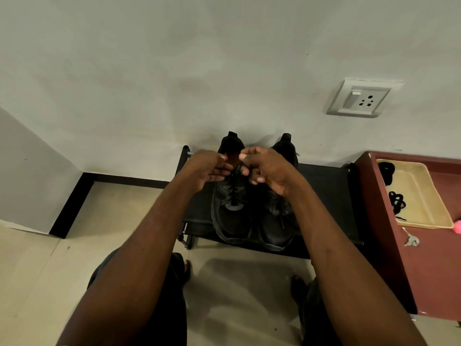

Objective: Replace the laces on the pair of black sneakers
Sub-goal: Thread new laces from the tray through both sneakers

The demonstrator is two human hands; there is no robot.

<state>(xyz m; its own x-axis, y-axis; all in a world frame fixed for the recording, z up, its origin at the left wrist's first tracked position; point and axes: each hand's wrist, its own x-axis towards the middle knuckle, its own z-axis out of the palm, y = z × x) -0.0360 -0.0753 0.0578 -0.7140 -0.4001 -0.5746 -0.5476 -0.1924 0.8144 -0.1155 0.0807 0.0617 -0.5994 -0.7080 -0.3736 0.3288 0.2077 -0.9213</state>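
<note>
Reaching forward, both hands meet above the left sneaker (230, 208) at the centre of the view. Left hand (209, 171) sits at 9 o'clock of the shoe's collar, fingers mostly straight and pointing right toward the laces (234, 188); can't tell if they pinch anything. Right hand (264, 168) at 3 o'clock of the same collar, fingers curled inward, thumb and forefinger close together over the top eyelets; looks like a pinch on lace, but black on black, can't tell for sure.

Both sneakers stand side by side, touching, toes toward the person, heels against the wall (174, 71), on a low black rack (324, 191). Right sneaker (277, 221) is at 3 o'clock of the left one, laces in, partly hidden by the right wrist.

Red cabinet (399, 258) at 3 o'clock of the rack, just beside it. Cream tray (424, 196) on top, with black laces (397, 202) coiled at its left edge, partly in the tray. Another dark bundle (386, 171) at the tray's 11 o'clock. Keys (411, 239) lie on the cabinet at 6 o'clock of the tray. Pink thing (457, 226) at the frame edge. Wall socket (361, 98) at 1 o'clock. Bare feet on tile floor (50, 270) at 6 o'clock.
</note>
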